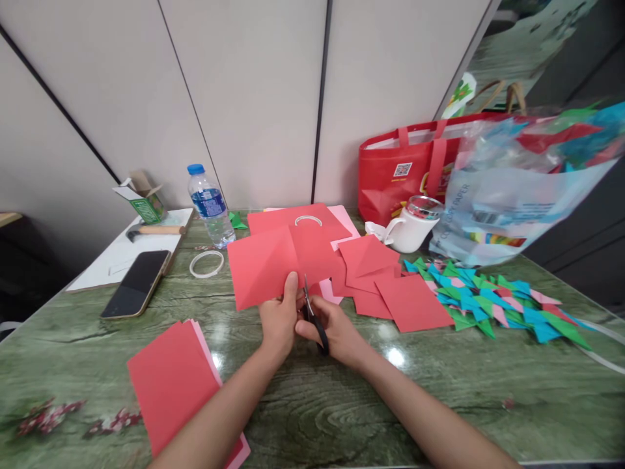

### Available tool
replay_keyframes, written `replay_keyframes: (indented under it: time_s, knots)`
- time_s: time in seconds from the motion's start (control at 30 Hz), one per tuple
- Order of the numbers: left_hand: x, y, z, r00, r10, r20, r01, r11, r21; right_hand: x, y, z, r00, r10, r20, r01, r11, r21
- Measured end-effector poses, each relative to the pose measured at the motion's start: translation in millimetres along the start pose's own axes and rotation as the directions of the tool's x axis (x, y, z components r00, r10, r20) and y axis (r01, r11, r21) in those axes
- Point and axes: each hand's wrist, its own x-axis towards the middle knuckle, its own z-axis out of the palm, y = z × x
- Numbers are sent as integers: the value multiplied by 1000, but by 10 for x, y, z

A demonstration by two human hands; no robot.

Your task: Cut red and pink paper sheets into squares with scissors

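Observation:
My left hand [280,316] is closed on the lower edge of a creased sheet of red paper [261,264], thumb on top. In my right hand [339,329] is a pair of scissors [318,329] with black handles, its blades pointing up at the paper's lower edge beside my left thumb. How far the blades are apart I cannot tell. Just right of the scissors lie several loose red paper squares [415,303], overlapping. Behind the held sheet is a stack of larger red sheets [273,218], with a tape roll [308,222] on it.
At the lower left lies a pile of red and pink paper [170,384], near a phone [137,283]. A water bottle [211,205], another tape roll [206,264] and a hammer [159,229] are behind. Folded paper pieces [493,299], a white mug [413,228] and bags [381,172] stand right.

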Motion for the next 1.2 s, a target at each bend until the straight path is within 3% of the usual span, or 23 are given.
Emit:
replay_keyframes:
  time_s: [0.83,1.2]
  knots:
    - [-28,42,-3,995,82,-50,-74,986,146,-6,7,18,1000,-19,-6,19,1000,20]
    - [-32,42,-3,995,73,-69,-65,991,114,-2,57,30,999,-28,-28,28,1000,13]
